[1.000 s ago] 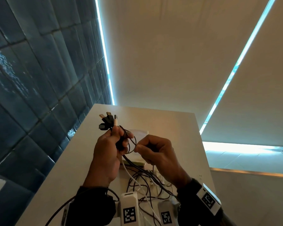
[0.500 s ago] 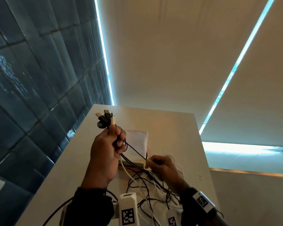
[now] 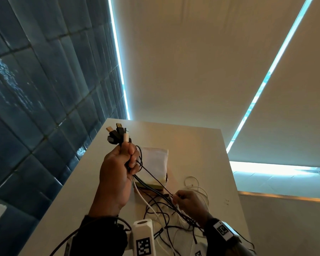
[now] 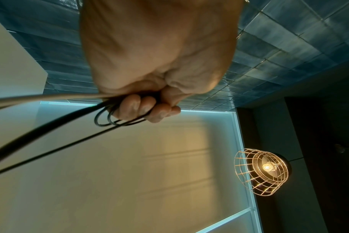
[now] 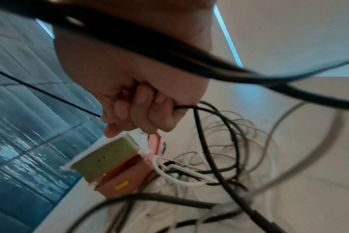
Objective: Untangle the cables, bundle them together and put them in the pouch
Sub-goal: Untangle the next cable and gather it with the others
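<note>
**Cables gripped at both ends over the counter**

You stand at a pale counter (image 3: 196, 145) set against a dark blue tiled wall (image 3: 35, 89), with lit strips along the blinds behind it. Your left hand (image 3: 116, 174) is raised above the counter and clenched round a bunch of cables (image 3: 150, 174), their plugs (image 3: 118, 134) fanning out above your fist. From there the strands run down and to the right into your right hand (image 3: 188, 202), which is low, near the counter, with its fingers curled round several dark strands. The rest of the cables lie in a loose black and white tangle on the counter around and under that hand. The pouch (image 3: 155, 163) lies flat on the counter between and beyond your hands, resting on some boxes (image 5: 114, 165).

The left wrist view shows small loops of black cable (image 4: 110, 116) poking out under your fingertips, plus a caged lamp (image 4: 263, 171). The right wrist view shows the boxes as green over orange, just beside your knuckles, touching the tangle.
</note>
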`<state>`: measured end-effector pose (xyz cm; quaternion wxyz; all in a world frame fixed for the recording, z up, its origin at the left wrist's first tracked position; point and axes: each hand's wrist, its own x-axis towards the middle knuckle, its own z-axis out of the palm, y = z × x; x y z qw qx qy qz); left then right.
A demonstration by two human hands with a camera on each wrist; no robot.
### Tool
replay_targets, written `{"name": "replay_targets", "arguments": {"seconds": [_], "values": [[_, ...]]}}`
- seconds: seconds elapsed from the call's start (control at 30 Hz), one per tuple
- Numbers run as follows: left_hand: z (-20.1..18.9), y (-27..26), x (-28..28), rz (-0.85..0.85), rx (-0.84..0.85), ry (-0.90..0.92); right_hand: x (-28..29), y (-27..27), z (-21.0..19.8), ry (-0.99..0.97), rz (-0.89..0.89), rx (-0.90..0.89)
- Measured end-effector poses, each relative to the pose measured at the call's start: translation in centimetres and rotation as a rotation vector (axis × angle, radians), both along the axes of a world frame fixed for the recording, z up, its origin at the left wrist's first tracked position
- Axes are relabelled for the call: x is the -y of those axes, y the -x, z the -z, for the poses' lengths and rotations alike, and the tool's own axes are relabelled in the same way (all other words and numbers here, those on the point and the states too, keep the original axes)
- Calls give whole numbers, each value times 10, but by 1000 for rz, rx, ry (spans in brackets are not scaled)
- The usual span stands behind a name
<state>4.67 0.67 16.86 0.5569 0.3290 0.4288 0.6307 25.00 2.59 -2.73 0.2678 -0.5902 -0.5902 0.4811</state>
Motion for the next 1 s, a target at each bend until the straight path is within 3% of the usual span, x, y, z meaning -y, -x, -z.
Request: {"name": "replay_targets", "arguments": {"seconds": [0.1, 0.17, 0.33, 0.47, 0.57, 0.8, 1.0], "values": [[3, 0, 0, 6, -3, 10, -1, -13, 22, 74, 53, 161], [6, 0, -1, 5, -13, 22, -5, -17, 16, 99, 137, 164], [11, -2, -4, -13, -71, 57, -17, -4, -64, -81, 307, -274], [13, -8, -4, -29, -87, 59, -7, 20, -137, -308, 133, -537], [10, -11, -3, -32, -55, 55, 2, 34, -158, -329, -29, -563], [1, -19, 6, 41, -14, -46, 12, 41, -146, -91, -220, -563], [-3, -17, 5, 91, 75, -69, 6, 20, -120, -175, -140, -357]]}}
